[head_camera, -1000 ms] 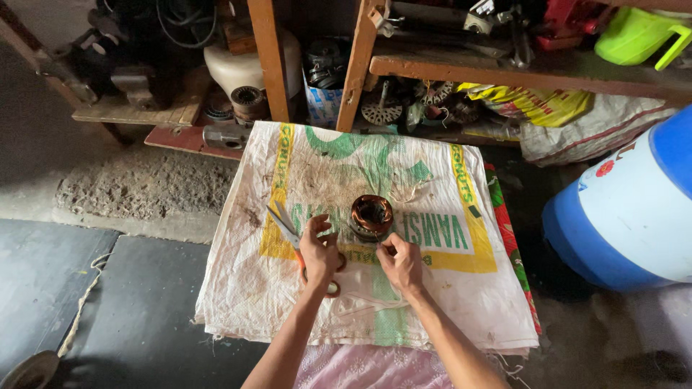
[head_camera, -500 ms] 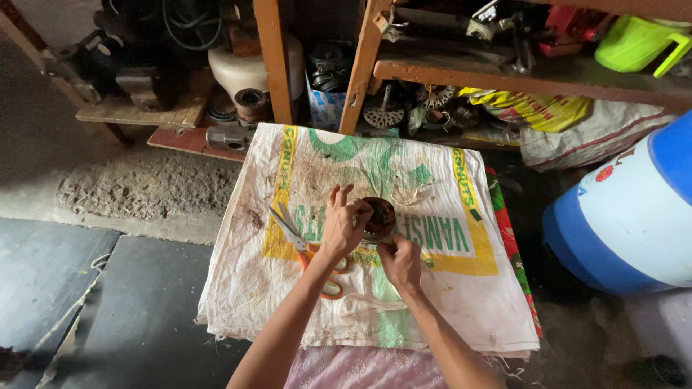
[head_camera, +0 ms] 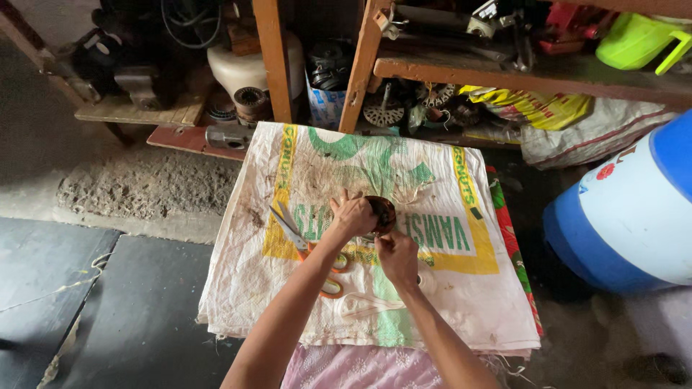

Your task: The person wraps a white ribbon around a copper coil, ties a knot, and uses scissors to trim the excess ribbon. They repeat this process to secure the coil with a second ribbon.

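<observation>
A small round dark-brown coil-like part [head_camera: 383,210] rests on a white woven sack [head_camera: 447,288] spread on the floor. My left hand [head_camera: 353,215] covers and grips its left side. Just below the part, my right hand [head_camera: 397,256] has its fingers pinched together, touching or very near the part's lower edge; what they pinch is too small to tell. Orange-handled scissors [head_camera: 294,232] lie on the sack under my left forearm. A loop of pale cord [head_camera: 360,305] lies near the sack's front edge.
A blue and white barrel [head_camera: 627,209] stands at the right. Wooden shelf posts [head_camera: 274,61] and shelves behind the sack hold motor parts, a white tank [head_camera: 245,68] and a green jug [head_camera: 638,39]. Dark mats [head_camera: 94,302] lie at the left.
My left hand moved up and right from beside the part to onto it. My right hand shifted slightly toward the part's lower edge. The view moved closer.
</observation>
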